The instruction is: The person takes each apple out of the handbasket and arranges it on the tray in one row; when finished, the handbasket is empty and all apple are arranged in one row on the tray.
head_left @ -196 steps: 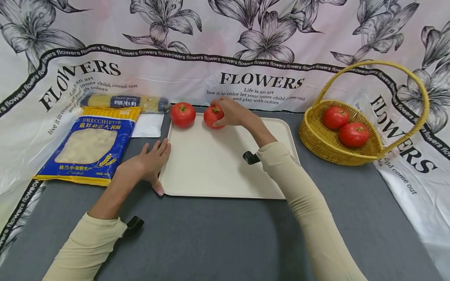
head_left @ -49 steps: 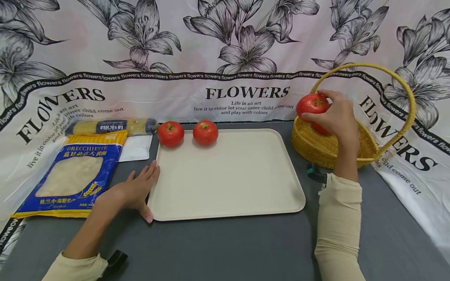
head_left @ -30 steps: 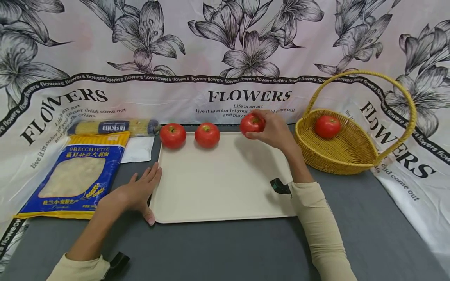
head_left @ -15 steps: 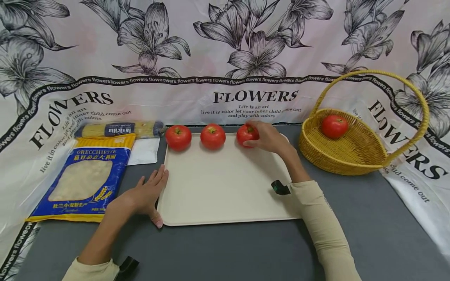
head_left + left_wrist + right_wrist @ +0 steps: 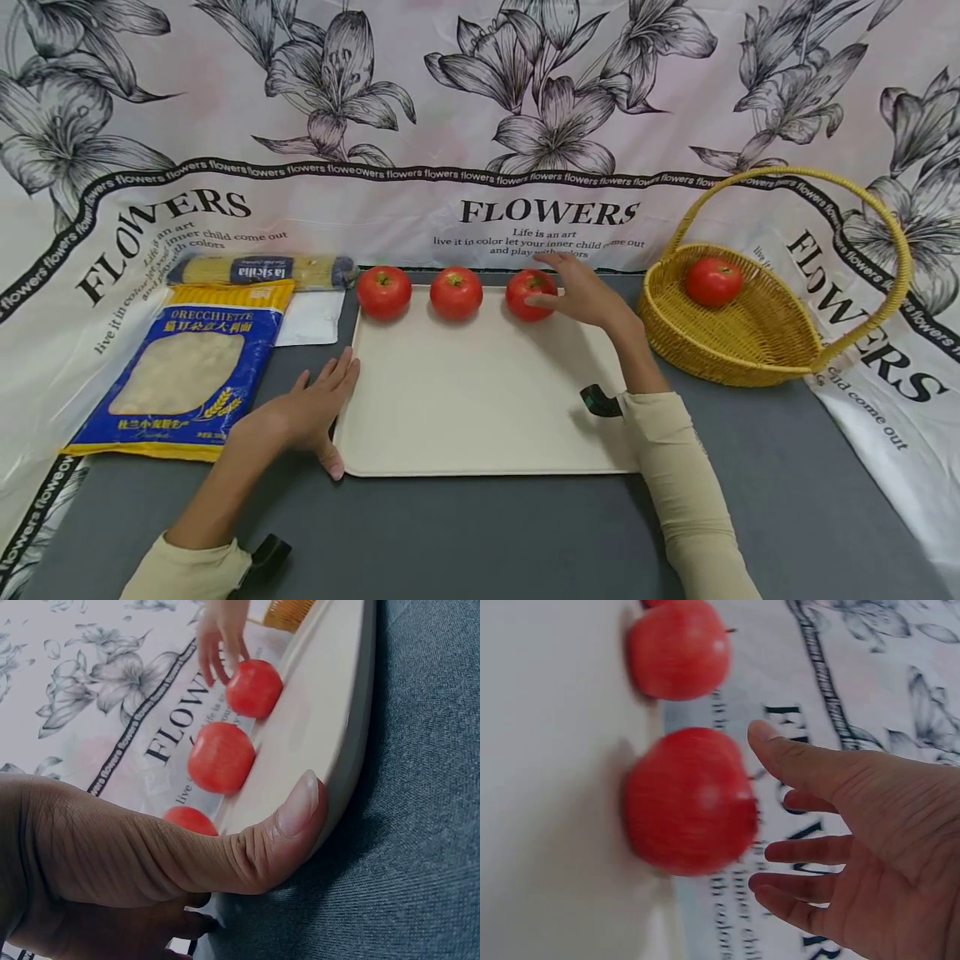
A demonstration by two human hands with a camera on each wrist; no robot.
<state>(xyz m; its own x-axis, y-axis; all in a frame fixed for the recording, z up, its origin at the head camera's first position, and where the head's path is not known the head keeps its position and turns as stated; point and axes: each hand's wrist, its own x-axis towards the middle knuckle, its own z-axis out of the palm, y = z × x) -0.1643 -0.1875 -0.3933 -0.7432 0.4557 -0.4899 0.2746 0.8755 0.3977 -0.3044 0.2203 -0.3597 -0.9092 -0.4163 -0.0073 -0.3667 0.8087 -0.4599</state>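
Note:
Three red tomatoes line the back edge of a cream tray: a left tomato, a middle tomato and a right tomato. My right hand hovers just behind and to the right of the right tomato, fingers spread; in the right wrist view a gap shows between the thumb and that tomato. My left hand lies against the tray's left side, fingers extended, its thumb at the near left corner. Another tomato sits inside a yellow woven basket on the right.
A blue and yellow orecchiette bag lies left of the tray. Behind it are a spaghetti pack and a white packet. The basket's tall handle arches up on the right. A flower-printed sheet backs the grey table.
My right hand lifted a tomato out of the basket, set it beside the other two on the tray and let it go. One tomato stays in the basket. My left hand kept its place.

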